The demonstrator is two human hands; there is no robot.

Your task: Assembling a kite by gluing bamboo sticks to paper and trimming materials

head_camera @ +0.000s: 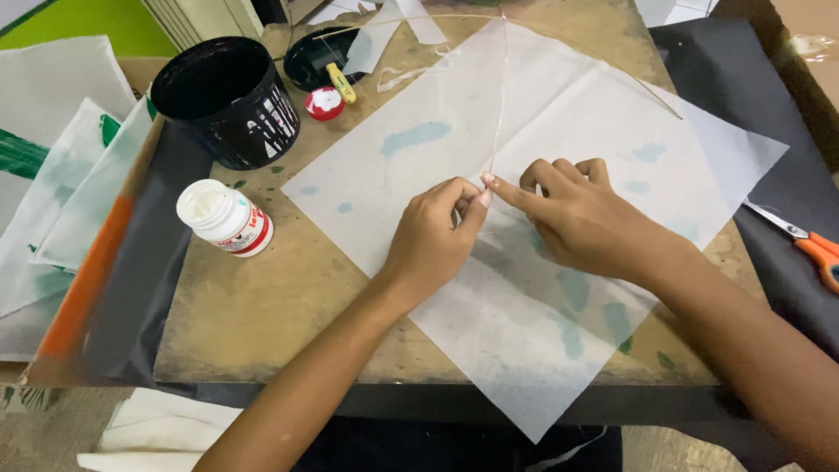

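Note:
A large sheet of thin white translucent paper [559,122] lies as a diamond on a worn wooden board [262,306]. A thin pale stick [500,96] runs down its middle, and a bent thin stick [612,65] arcs across its top. My left hand [433,240] and my right hand [568,214] meet at the sheet's centre. Their fingertips pinch together at the lower end of the straight stick. The right index finger points left onto that spot.
A black bucket [229,98] stands at the board's back left, with a black lid, a small yellow tube [341,83] and a red cap [324,103] beside it. A white glue jar [224,217] lies left. Orange-handled scissors [808,245] rest at right. Paper sheets pile at far left.

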